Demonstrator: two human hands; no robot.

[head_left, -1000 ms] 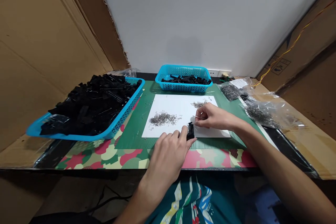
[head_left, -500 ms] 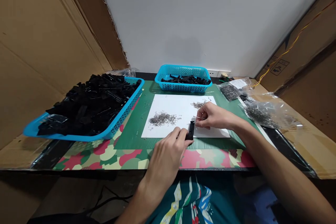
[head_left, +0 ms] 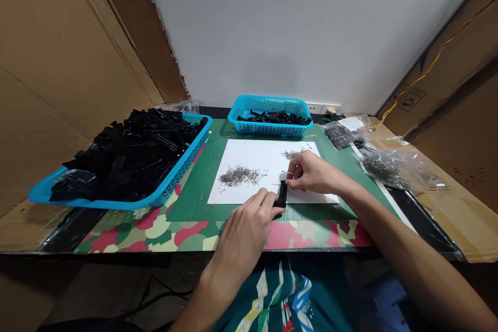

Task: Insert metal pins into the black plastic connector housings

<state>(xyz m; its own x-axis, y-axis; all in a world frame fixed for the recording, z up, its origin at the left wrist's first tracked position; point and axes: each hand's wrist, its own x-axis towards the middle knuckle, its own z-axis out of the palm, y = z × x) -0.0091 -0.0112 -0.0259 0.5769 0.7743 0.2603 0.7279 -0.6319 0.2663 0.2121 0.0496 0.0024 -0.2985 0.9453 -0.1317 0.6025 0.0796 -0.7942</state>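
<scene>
My left hand (head_left: 251,220) is closed on the near end of a narrow black plastic part (head_left: 282,194), which points away from me over the front edge of a white sheet (head_left: 272,158). Just beyond its far end, my right hand (head_left: 311,172) pinches a thin metal pin-like tool (head_left: 290,173); its exact kind is too small to tell. Right fingertips are at the black part's far end. A large pile of tiny bent wire springs (head_left: 239,175) lies on the sheet's left, and a smaller pile (head_left: 292,154) sits behind my right hand.
A large blue basket (head_left: 169,196) heaped with black plastic parts stands at the left. Behind the sheet is a smaller blue basket (head_left: 270,128) holding black pieces. Clear bags of small metal pieces (head_left: 340,136) lie at the right, by cardboard walls (head_left: 459,98).
My left hand has slid down to the near end of the black part, so more of it shows. My right hand has come slightly left, bringing the metal tool over its far end.
</scene>
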